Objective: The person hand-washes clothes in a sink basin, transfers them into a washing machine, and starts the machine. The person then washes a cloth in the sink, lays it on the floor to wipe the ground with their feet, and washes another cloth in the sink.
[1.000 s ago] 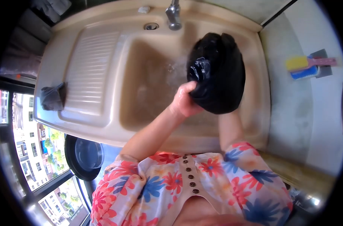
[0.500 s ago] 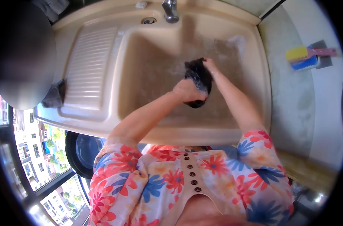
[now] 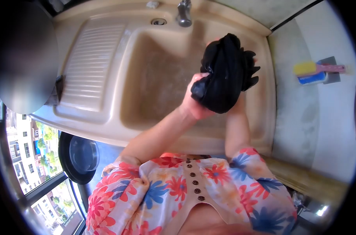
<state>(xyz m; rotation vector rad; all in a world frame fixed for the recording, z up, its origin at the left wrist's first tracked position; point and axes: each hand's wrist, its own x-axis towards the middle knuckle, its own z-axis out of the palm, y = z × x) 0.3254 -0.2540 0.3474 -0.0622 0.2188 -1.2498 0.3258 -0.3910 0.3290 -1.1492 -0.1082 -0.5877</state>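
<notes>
A wet black cloth garment [image 3: 223, 76] with a scalloped edge on its right side is bunched up above the sink basin [image 3: 154, 82]. My left hand [image 3: 193, 102] grips its lower left part, with the thumb over a fold. My right hand [image 3: 239, 103] is mostly hidden behind the cloth; its wrist shows below, and a bit of skin shows past the scalloped edge. The right fingers are too covered to make out fully, but the hand supports the garment from that side. Cloudy water lies in the basin beneath.
A metal faucet [image 3: 184, 15] rises at the back rim, right of a round drain fitting [image 3: 158, 22]. The ribbed drainboard [image 3: 91, 64] is to the left, with a dark cloth [image 3: 57, 92] at its edge. Brushes [image 3: 313, 70] hang on the right wall. A black-rimmed basin [image 3: 82, 154] stands lower left.
Both hands have raised the black garment out of the basin toward me, and it now looks larger and turned. The right hand has gone from its upper edge to behind it.
</notes>
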